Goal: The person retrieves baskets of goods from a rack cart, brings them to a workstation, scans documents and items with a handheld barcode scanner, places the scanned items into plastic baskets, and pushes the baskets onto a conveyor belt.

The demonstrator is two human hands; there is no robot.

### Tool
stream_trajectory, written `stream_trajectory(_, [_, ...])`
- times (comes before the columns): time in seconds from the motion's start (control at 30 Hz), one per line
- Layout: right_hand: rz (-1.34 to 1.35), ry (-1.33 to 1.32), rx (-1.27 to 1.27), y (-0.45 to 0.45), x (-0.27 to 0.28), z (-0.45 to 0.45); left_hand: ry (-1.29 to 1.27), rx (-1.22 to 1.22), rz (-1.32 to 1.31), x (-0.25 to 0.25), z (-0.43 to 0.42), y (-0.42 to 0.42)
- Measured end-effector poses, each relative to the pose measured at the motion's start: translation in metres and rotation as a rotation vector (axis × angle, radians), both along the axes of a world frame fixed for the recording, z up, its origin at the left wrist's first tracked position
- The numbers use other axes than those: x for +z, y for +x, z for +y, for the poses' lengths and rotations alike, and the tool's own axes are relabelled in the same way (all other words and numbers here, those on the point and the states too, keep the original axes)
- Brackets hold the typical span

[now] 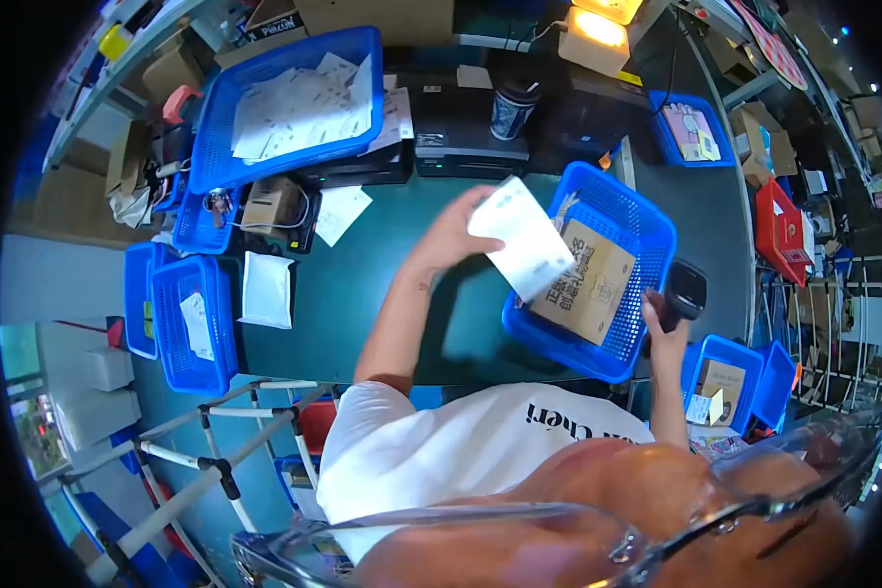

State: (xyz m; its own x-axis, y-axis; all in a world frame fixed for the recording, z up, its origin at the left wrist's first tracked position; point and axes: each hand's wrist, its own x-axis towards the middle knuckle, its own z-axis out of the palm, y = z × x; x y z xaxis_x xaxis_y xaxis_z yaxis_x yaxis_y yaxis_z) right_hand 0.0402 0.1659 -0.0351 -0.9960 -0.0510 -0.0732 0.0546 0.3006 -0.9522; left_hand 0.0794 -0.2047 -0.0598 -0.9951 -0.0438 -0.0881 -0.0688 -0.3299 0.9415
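Note:
My left hand [457, 235] grips a white box [524, 240] with faint printing on it, fingers and thumb closed round its left edge. The box is held tilted over the left side of a blue plastic basket [647, 230]. Inside that basket lies a brown cardboard box [588, 284] with dark printed characters, partly covered by the white box. At the basket's right side, my right hand [664, 323] is wrapped round a black barcode scanner [686, 292]. The scanner's head points up and away from me.
A big blue basket [206, 147] of printed papers stands at the back left. Black printers [470, 137] line the back, with a dark cup [513, 108] on one. A white packet [267, 290] lies left, beside smaller blue baskets [225, 328]. A lit lamp [598, 34] glows behind.

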Motion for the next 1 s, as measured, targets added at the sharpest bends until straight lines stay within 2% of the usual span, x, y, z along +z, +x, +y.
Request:
stream_trajectory(0.03, [-0.068, -0.090, 0.103, 0.005, 0.017, -0.028, -0.263, -0.052, 0.132, 0.004, 0.011, -0.001])
stream_trajectory(0.07, [-0.131, -0.181, 0.211, 0.010, 0.031, -0.053, -0.332, -0.133, 0.169, 0.018, 0.026, 0.001])
stream_trajectory(0.1, [-0.115, -0.066, 0.275, 0.015, 0.053, -0.077, -0.122, -0.228, 0.135, 0.019, 0.040, 0.001])
stream_trajectory(0.13, [-0.104, 0.051, 0.339, 0.021, 0.067, -0.095, -0.030, -0.163, 0.155, 0.029, 0.049, 0.004])
stream_trajectory(0.2, [-0.127, -0.036, 0.253, 0.025, 0.067, -0.112, 0.400, 0.044, 0.073, 0.047, 0.063, 0.016])
stream_trajectory(0.27, [-0.096, -0.140, 0.143, 0.023, 0.063, -0.122, 0.482, 0.075, 0.120, 0.035, 0.074, 0.027])
stream_trajectory(0.33, [0.026, -0.093, 0.199, 0.020, 0.057, -0.131, 0.459, 0.146, 0.039, 0.020, 0.080, 0.036])
stream_trajectory(0.37, [0.053, 0.026, 0.238, 0.017, 0.058, -0.131, 0.285, 0.387, 0.066, 0.015, 0.073, 0.034])
stream_trajectory(0.4, [0.062, 0.152, 0.282, 0.018, 0.061, -0.129, 0.224, 0.481, 0.070, 0.017, 0.052, 0.034])
stream_trajectory(0.43, [0.097, 0.135, 0.344, 0.022, 0.064, -0.129, -0.032, 0.607, 0.038, 0.012, 0.028, 0.036])
stream_trajectory(0.47, [0.118, 0.118, 0.400, 0.027, 0.068, -0.127, -0.143, 0.747, 0.256, 0.010, 0.011, 0.033])
stream_trajectory(0.5, [-0.082, 0.069, 0.509, 0.035, 0.068, -0.122, -0.355, 0.740, -0.014, 0.015, -0.009, 0.039])
stream_trajectory(0.53, [-0.268, 0.001, 0.606, 0.040, 0.069, -0.117, -0.394, 0.709, -0.046, 0.000, -0.025, 0.041])
stream_trajectory(0.6, [-0.313, -0.057, 0.821, 0.053, 0.078, -0.124, -0.142, 0.625, 0.151, -0.006, -0.033, 0.039])
stream_trajectory(0.67, [-0.258, -0.001, 0.770, 0.066, 0.074, -0.130, -0.138, 0.592, 0.153, 0.001, -0.027, 0.046])
stream_trajectory(0.87, [-0.252, -0.221, 0.805, 0.065, 0.075, -0.136, -0.145, 0.549, 0.170, 0.026, -0.021, 0.051])
stream_trajectory(1.0, [-0.174, -0.214, 0.818, 0.067, 0.078, -0.138, -0.251, 0.517, 0.183, 0.026, -0.021, 0.052])
